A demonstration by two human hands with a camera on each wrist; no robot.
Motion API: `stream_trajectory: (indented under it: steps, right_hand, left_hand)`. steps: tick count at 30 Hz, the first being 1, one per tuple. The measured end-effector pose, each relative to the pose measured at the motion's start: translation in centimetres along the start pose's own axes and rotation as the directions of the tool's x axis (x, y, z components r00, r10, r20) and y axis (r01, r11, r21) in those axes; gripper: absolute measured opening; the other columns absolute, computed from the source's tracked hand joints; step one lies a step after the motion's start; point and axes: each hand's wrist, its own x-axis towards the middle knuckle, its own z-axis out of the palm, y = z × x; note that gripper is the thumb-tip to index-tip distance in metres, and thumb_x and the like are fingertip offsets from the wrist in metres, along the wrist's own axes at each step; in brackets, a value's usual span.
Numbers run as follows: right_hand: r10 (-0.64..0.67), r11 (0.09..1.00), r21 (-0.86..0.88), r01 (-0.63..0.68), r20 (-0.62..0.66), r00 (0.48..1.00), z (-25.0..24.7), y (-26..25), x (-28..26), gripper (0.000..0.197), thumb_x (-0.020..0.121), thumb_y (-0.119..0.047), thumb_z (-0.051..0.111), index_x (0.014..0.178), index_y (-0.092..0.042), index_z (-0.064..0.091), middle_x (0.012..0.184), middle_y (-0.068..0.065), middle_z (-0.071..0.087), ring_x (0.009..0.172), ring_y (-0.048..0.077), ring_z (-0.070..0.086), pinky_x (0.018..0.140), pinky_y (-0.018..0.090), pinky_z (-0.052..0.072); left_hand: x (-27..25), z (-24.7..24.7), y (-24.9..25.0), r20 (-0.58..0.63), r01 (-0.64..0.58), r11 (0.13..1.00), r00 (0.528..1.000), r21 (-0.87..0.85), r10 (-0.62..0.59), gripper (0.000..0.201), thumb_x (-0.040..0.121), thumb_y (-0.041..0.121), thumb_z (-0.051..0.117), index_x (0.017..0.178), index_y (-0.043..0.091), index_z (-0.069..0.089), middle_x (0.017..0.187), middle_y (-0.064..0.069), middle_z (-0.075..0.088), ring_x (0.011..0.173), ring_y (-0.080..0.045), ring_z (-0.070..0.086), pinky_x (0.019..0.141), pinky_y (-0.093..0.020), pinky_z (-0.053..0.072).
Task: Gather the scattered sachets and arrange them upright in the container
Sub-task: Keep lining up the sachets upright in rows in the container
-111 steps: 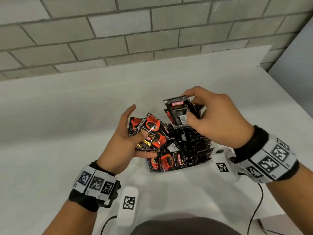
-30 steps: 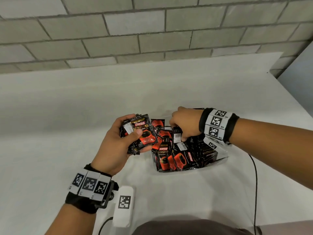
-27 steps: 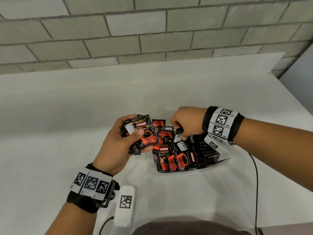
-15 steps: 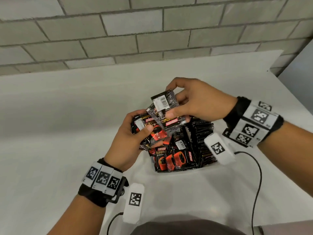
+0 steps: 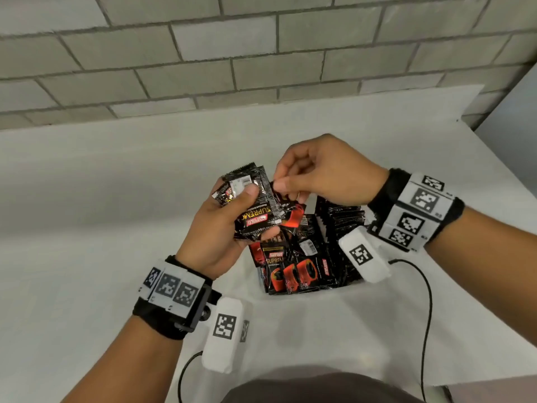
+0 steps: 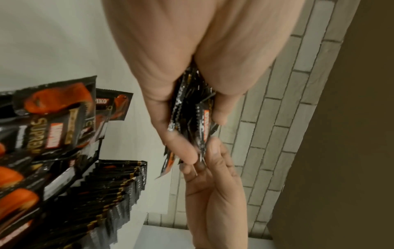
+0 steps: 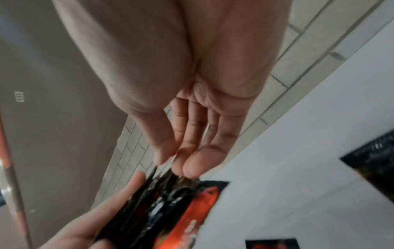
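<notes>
My left hand point(image 5: 235, 196) grips a stack of several black and red coffee sachets point(image 5: 257, 218) above the container's left end. My right hand point(image 5: 280, 181) pinches the top edge of a sachet at the right side of that stack. In the left wrist view my left hand point(image 6: 200, 134) clamps the stack point(image 6: 189, 107) edge-on while the right hand's fingertips point(image 6: 210, 156) meet its end. The right wrist view shows my right hand point(image 7: 175, 163) on the stack's edges point(image 7: 164, 195). The pale container point(image 5: 353, 286) holds a row of upright sachets point(image 5: 343, 225) and loose ones point(image 5: 290, 271) in front.
The container stands on a white table point(image 5: 116, 199) backed by a grey brick wall point(image 5: 232, 53). The table's right edge point(image 5: 499, 170) drops off near my right forearm. Cables from the wrist cameras trail over the table's near part point(image 5: 427, 315).
My right hand lifted a sachet out of the container, carried it left and laid it on the stack in my left hand. The left hand rose slightly with its stack.
</notes>
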Motion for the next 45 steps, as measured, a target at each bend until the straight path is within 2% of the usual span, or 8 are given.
stream_trajectory:
  steps: [8, 14, 19, 22, 30, 35, 42, 45]
  right_hand:
    - [0.184, 0.886, -0.439, -0.149, 0.037, 0.982, 0.9, 3.7, 1.2, 0.019, 0.095, -0.011, 0.058, 0.107, -0.013, 0.072, 0.092, -0.003, 0.073, 0.073, 0.008, 0.069, 0.06, 0.012, 0.049]
    - [0.409, 0.646, -0.76, -0.074, 0.262, 0.874, 4.9, 5.3, 1.0, 0.029, 0.094, -0.013, 0.054, 0.116, 0.002, 0.066, 0.099, 0.018, 0.068, 0.079, 0.026, 0.057, 0.066, 0.032, 0.047]
    - [0.418, 0.684, -0.725, -0.077, 0.304, 0.856, 4.2, 4.4, 1.7, 0.044, 0.096, -0.007, 0.046, 0.138, 0.005, 0.051, 0.084, 0.011, 0.062, 0.077, 0.025, 0.057, 0.067, 0.031, 0.046]
    - [0.359, 0.707, -0.704, -0.06, 0.285, 0.889, 2.5, 3.4, 1.4, 0.048, 0.097, -0.01, 0.049, 0.145, -0.013, 0.048, 0.121, 0.006, 0.066, 0.107, 0.021, 0.061, 0.088, 0.025, 0.045]
    - [0.064, 0.945, -0.324, -0.049, 0.037, 0.997, -0.6, -0.5, -1.7, 0.011, 0.094, -0.03, 0.066, 0.103, -0.027, 0.073, 0.09, -0.008, 0.074, 0.085, 0.007, 0.068, 0.084, 0.03, 0.054]
    - [0.028, 0.974, -0.224, -0.024, 0.015, 1.0, 1.4, -2.0, -3.9, 0.049, 0.066, -0.061, 0.082, 0.092, -0.026, 0.06, 0.073, -0.002, 0.069, 0.062, 0.014, 0.063, 0.065, 0.032, 0.054]
    - [0.059, 0.994, -0.084, -0.067, -0.097, 0.994, 1.8, 1.2, -3.3, 0.033, 0.078, -0.027, 0.085, 0.105, -0.016, 0.07, 0.091, 0.0, 0.075, 0.076, 0.016, 0.072, 0.076, 0.04, 0.061]
    - [0.102, 0.988, 0.122, -0.092, -0.076, 0.992, 0.9, 1.1, -3.5, 0.022, 0.085, -0.014, 0.079, 0.104, -0.01, 0.067, 0.092, 0.013, 0.075, 0.065, 0.026, 0.072, 0.056, 0.038, 0.062]
  left_hand:
    - [0.3, -2.9, 1.1, -0.128, -0.111, 0.994, 0.986, -0.001, 0.11, 0.045, 0.091, 0.019, 0.066, 0.134, 0.01, 0.054, 0.116, -0.013, 0.074, 0.098, -0.031, 0.076, 0.065, -0.036, 0.061]
    - [0.0, -3.9, 0.3, -0.125, -0.093, 0.994, 0.987, 0.049, 0.099, 0.048, 0.089, 0.02, 0.067, 0.134, 0.01, 0.054, 0.121, -0.017, 0.072, 0.101, -0.035, 0.075, 0.066, -0.039, 0.061]
    - [-0.2, -4.4, -0.2, -0.11, -0.07, 0.995, 0.991, 0.073, 0.077, 0.034, 0.093, 0.018, 0.065, 0.126, 0.016, 0.058, 0.117, -0.014, 0.074, 0.098, -0.033, 0.076, 0.066, -0.04, 0.062]
    - [-0.3, -4.4, -0.4, -0.096, -0.058, 0.996, 0.993, 0.065, 0.064, 0.038, 0.094, 0.015, 0.064, 0.13, 0.014, 0.057, 0.117, -0.014, 0.074, 0.099, -0.035, 0.075, 0.066, -0.041, 0.062]
    - [-0.4, -1.9, -0.9, 0.051, -0.046, 0.998, 0.998, 0.047, 0.044, 0.048, 0.089, 0.013, 0.067, 0.136, 0.013, 0.055, 0.125, -0.019, 0.07, 0.109, -0.04, 0.071, 0.074, -0.049, 0.062]
    - [-0.3, 0.0, -1.3, 0.101, -0.051, 0.999, 0.994, 0.0, 0.051, 0.048, 0.091, 0.014, 0.066, 0.137, 0.011, 0.053, 0.125, -0.02, 0.07, 0.108, -0.037, 0.071, 0.075, -0.045, 0.063]
    - [-0.5, 1.2, -1.5, 0.07, 0.034, 0.999, 0.997, 0.013, -0.034, 0.034, 0.099, 0.028, 0.056, 0.129, 0.013, 0.063, 0.119, -0.013, 0.074, 0.103, -0.03, 0.074, 0.068, -0.04, 0.064]
    - [-0.6, 0.8, -1.4, 0.057, 0.066, 0.997, 0.996, -0.025, -0.065, 0.027, 0.102, 0.023, 0.054, 0.125, 0.015, 0.065, 0.115, -0.011, 0.076, 0.1, -0.029, 0.076, 0.067, -0.041, 0.064]
